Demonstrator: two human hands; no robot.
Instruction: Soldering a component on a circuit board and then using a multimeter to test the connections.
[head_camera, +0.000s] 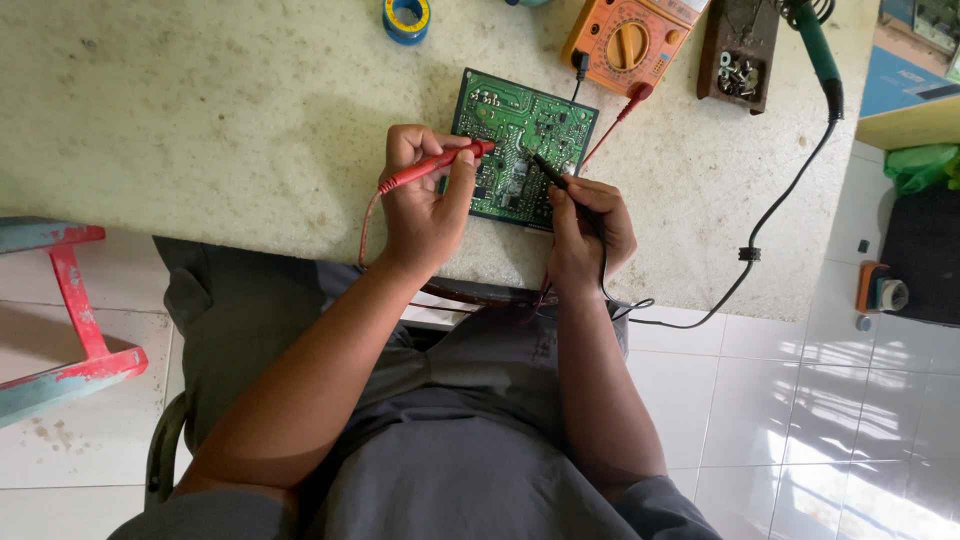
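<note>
- Down on the bench (200, 120), a green circuit board (520, 148) lies flat near the front edge, between my two hands and partly under their fingers.
- My left hand (425, 195) is closed around a red probe (437, 165), held like a pen; its tip rests on the board's left part, and its red lead loops down past my wrist.
- My right hand (590, 230) is closed around a black probe (560, 182), whose tip touches the board near its middle; a black lead runs down from that hand over the bench edge.
- I see both probe tips on the board, close together but apart from each other.
- Just behind the board sits an orange multimeter (630, 40) with a round dial, a red plug and a black plug near its lower edge.
- Right of the meter stands a dark wooden tray (740, 50) holding small metal parts.
- Further right, a green-handled soldering iron (815, 45) lies near the bench corner, and its black cable (770, 215) curves across the bench and down toward my lap.
- At the far edge, left of the meter, lies a roll of blue and yellow tape (406, 18).
- Off the bench on my left, a red and blue stool (70, 300) stands on the white tiled floor (850, 420).
</note>
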